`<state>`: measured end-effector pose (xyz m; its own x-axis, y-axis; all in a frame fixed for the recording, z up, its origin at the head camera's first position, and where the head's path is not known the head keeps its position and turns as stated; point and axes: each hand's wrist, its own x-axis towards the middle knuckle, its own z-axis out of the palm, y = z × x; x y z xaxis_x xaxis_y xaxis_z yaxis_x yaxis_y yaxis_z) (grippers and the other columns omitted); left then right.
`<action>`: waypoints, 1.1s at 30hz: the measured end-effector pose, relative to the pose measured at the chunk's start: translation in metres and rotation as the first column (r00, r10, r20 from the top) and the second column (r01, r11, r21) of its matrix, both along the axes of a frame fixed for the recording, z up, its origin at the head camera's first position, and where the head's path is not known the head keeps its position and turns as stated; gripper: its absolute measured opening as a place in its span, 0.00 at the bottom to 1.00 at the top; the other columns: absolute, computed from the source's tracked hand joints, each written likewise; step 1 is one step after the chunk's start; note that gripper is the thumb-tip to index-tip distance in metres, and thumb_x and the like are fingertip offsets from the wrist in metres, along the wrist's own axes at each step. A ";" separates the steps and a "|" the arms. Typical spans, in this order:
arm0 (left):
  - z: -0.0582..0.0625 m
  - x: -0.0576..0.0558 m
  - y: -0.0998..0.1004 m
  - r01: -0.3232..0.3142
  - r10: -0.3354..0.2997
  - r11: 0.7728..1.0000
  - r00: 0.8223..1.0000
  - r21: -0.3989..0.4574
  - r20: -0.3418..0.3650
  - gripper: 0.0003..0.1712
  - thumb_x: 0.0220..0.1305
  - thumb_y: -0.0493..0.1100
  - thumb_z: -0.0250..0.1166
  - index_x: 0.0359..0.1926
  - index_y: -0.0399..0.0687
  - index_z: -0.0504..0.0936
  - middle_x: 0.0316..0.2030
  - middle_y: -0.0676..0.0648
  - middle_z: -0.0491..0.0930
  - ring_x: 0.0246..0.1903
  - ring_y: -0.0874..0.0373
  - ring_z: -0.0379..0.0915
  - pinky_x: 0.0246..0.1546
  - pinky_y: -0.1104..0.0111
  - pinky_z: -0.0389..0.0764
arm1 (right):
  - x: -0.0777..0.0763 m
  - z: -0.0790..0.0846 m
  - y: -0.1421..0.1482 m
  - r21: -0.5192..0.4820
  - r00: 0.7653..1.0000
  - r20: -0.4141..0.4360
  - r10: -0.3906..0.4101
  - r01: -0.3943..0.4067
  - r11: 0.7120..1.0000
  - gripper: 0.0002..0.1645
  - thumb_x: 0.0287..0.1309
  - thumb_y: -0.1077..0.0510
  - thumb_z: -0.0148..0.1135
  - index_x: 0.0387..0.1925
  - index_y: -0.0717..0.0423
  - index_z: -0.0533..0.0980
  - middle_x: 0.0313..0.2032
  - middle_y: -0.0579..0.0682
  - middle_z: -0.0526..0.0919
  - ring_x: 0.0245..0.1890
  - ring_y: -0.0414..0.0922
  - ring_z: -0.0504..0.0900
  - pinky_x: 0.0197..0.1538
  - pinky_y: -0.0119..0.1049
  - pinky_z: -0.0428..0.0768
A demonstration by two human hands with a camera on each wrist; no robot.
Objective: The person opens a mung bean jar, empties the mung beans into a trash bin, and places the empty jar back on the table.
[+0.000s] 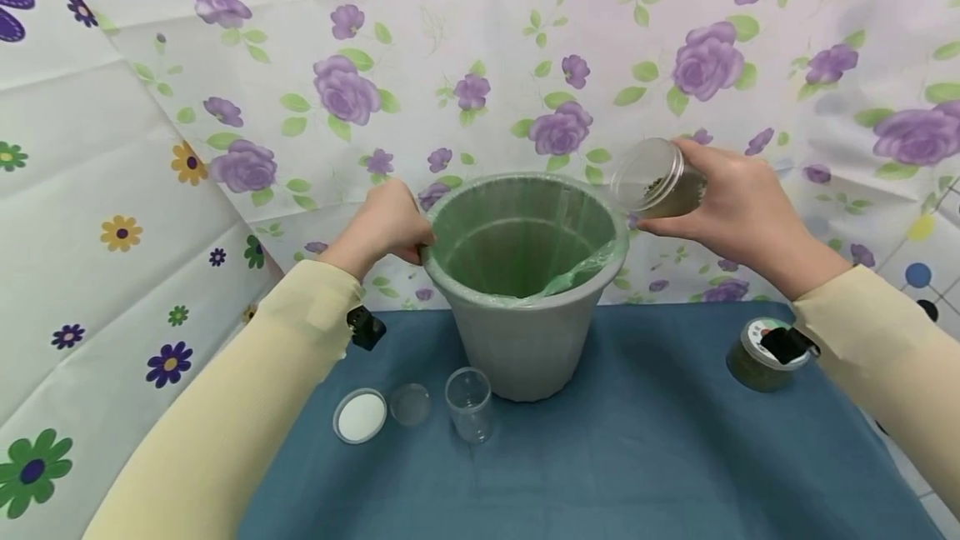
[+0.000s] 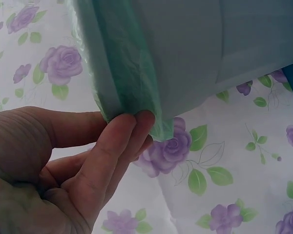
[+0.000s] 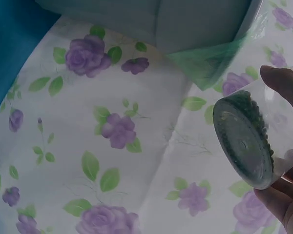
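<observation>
A grey bin lined with a thin green plastic bag stands at the back middle in the head view. My left hand is at its left rim; the left wrist view shows thumb and fingers pinching the folded-over bag edge at the rim. Beside the right rim, my right hand grips a clear plastic jar, tipped with its open mouth toward the bin. Small dark green granules lie inside the jar, near its base in the right wrist view. No lid is on it.
On the blue tablecloth in front of the bin stand a clear cup, a clear lid and a round lid with a white disc. A closed jar with a labelled lid is at right, partly behind the wrist camera. A flowered sheet hangs behind.
</observation>
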<state>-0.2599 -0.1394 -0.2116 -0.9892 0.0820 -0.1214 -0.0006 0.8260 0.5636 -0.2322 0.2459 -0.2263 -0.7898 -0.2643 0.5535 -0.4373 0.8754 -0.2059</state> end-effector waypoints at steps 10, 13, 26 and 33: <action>-0.002 -0.002 -0.001 0.006 -0.006 1.000 1.000 -0.026 -0.006 0.13 0.50 0.36 0.62 0.12 0.40 0.79 0.13 0.41 0.81 0.14 0.53 0.80 0.21 0.64 0.82 | -0.007 0.006 -0.007 0.127 1.000 0.008 0.003 -0.004 0.992 0.61 0.30 0.28 0.71 0.68 0.46 0.62 0.57 0.57 0.76 0.49 0.57 0.78 0.45 0.56 0.78; -0.002 -0.002 -0.001 0.008 -0.008 1.000 1.000 -0.025 -0.002 0.13 0.50 0.36 0.63 0.12 0.39 0.80 0.14 0.40 0.81 0.14 0.54 0.80 0.21 0.64 0.82 | -0.008 0.006 -0.009 0.156 1.000 0.021 -0.002 -0.002 0.988 0.62 0.31 0.30 0.73 0.68 0.46 0.60 0.60 0.56 0.74 0.50 0.58 0.77 0.45 0.57 0.77; -0.001 -0.001 -0.003 0.006 -0.006 1.000 1.000 -0.003 0.002 0.13 0.51 0.36 0.64 0.12 0.40 0.78 0.15 0.40 0.81 0.15 0.53 0.81 0.22 0.64 0.83 | -0.015 0.005 -0.014 0.265 0.989 -0.123 0.077 -0.042 0.963 0.61 0.25 0.42 0.79 0.66 0.54 0.64 0.56 0.61 0.76 0.52 0.60 0.76 0.50 0.57 0.76; -0.001 -0.002 -0.001 0.004 -0.004 0.999 1.000 -0.032 0.004 0.14 0.52 0.37 0.65 0.12 0.40 0.78 0.14 0.41 0.81 0.15 0.54 0.81 0.22 0.64 0.83 | -0.019 0.003 -0.016 0.303 0.979 -0.162 0.125 -0.071 0.950 0.60 0.24 0.47 0.81 0.64 0.57 0.65 0.56 0.62 0.75 0.53 0.60 0.75 0.52 0.57 0.75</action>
